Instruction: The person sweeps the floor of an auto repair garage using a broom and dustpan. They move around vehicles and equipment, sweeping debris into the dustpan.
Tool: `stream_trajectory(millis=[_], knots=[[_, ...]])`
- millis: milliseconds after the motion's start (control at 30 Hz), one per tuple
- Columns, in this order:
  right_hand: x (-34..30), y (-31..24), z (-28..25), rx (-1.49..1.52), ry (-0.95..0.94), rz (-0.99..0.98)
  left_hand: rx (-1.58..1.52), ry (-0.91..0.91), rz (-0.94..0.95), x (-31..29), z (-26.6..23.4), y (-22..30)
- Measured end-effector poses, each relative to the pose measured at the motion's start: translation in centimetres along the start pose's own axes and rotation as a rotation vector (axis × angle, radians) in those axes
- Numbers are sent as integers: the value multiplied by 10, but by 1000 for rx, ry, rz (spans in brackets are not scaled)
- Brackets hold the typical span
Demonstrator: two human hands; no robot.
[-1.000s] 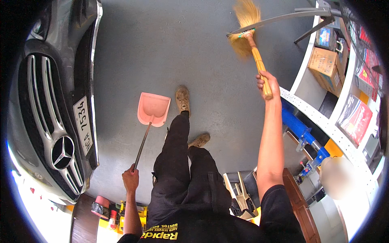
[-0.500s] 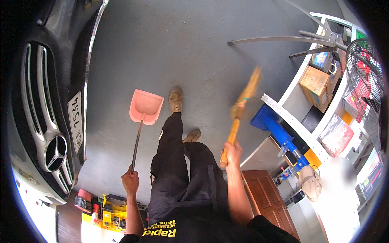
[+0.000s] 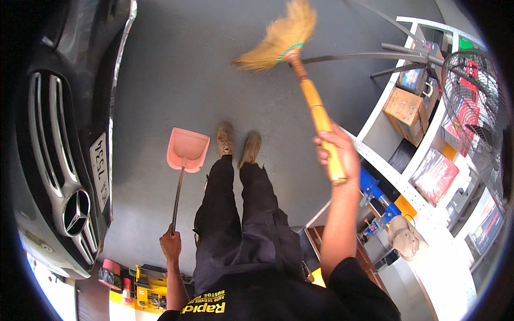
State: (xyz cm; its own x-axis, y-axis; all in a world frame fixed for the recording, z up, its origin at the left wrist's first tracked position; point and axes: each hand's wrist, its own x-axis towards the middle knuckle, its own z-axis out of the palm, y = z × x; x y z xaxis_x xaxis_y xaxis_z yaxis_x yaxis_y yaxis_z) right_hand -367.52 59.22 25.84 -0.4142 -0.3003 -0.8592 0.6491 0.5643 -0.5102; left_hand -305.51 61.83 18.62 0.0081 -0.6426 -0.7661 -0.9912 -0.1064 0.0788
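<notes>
My left hand (image 3: 171,244) is closed round the top of the dark handle of a long-handled dustpan. The pink dustpan (image 3: 187,150) has its scoop down by the floor, left of my shoes. Out in front to the right, my right hand (image 3: 338,150) grips the yellow handle of a straw broom (image 3: 313,104). Its fan of bristles (image 3: 286,35) is held forward and angled left, with a teal and red binding at the base. Part of a fan stand's leg passes behind the broom.
A dark car (image 3: 69,176) stands close along the left. On the right are white shelves (image 3: 375,115) with boxes, a cardboard box (image 3: 405,113) among them, and a black fan (image 3: 474,101) whose stand legs (image 3: 353,55) reach across the floor. A blue jack-like tool (image 3: 377,192) and a cap (image 3: 406,238) sit nearer me.
My right hand has moved right and forward, swinging the broom's bristles up and to the left. My feet now stand side by side. The dustpan stays in my left hand, shifted slightly.
</notes>
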Motion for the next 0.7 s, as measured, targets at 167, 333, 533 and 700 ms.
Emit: stream_trajectory(millis=[167, 333, 533, 700], knots=[[-11, -98, -21, -381, 210, -199, 40, -4, -2, 0, 5, -11], [115, -156, -64, -963, 465, -308, -105, 2, -45, 0, 0, 3], [323, -142, -113, -512, 394, -132, -436, -13, -216, 9, 29, 60], [326, -118, 18, 2, 144, 143, -598, -54, -510, -8, 14, 130]])
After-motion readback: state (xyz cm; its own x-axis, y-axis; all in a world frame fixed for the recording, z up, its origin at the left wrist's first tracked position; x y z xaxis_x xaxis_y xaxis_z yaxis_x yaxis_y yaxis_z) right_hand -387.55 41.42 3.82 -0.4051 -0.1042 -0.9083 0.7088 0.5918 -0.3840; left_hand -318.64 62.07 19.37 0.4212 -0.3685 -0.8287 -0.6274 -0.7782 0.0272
